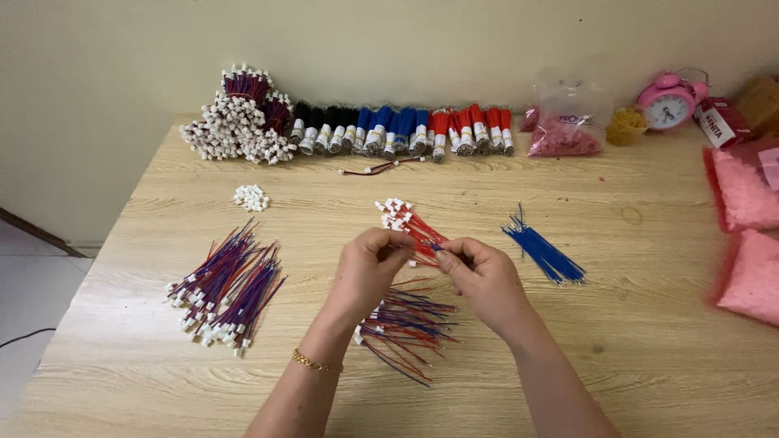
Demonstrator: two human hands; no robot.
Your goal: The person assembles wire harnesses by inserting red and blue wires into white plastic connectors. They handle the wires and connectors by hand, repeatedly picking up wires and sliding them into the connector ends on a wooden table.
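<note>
Head view looks down on a pale wooden table (162,341) where two bare hands meet near the middle. Left hand (369,272), with a thin gold bracelet (315,362) at the wrist, is curled closed, its fingertips pinching a bunch of red wires (412,227) tipped with small white connectors; the bunch fans up and away from the fingers. Right hand (483,276) is also mostly closed, thumb and forefinger pinched on a single blue wire (436,246) whose end meets the red bunch just beside the left fingertips (whether it touches a connector cannot be told).

Under the hands lies a loose pile of mixed red and blue wires (406,324). A neat bundle of blue wires (542,251) lies to the right, near the right hand. To the left sit two heaps of paired red-and-blue wires with connectors (227,284), and beyond them a small cluster of white connectors (251,197).

Along the back wall stand a large mound of finished connector wires (239,118) and a row of black, blue and red wire bundles (402,130). A clear plastic bag (564,122) holds pink pieces in its bottom; pink bags (746,235) of similar contents lie at the right edge. A pink alarm clock (669,101) stands behind.
</note>
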